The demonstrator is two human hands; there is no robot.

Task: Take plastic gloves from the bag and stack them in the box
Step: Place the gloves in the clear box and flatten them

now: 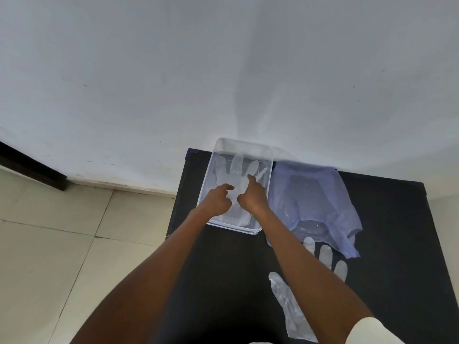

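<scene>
A clear plastic box [263,152] stands at the back of the black table [223,256]. Inside it lies a see-through plastic glove [237,165], flat, fingers pointing to the wall. My left hand [218,199] and my right hand [252,197] are both inside the box, index fingers stretched out and pressing on the glove's palm. A bluish plastic bag [313,199] lies crumpled right of the box, with more gloves showing through it. Another loose glove [288,306] lies on the table near me, partly hidden under my right forearm.
The table stands against a white wall [223,70]. Pale floor tiles [49,244] lie to the left, beyond the table's left edge. Bare black tabletop shows right of the bag.
</scene>
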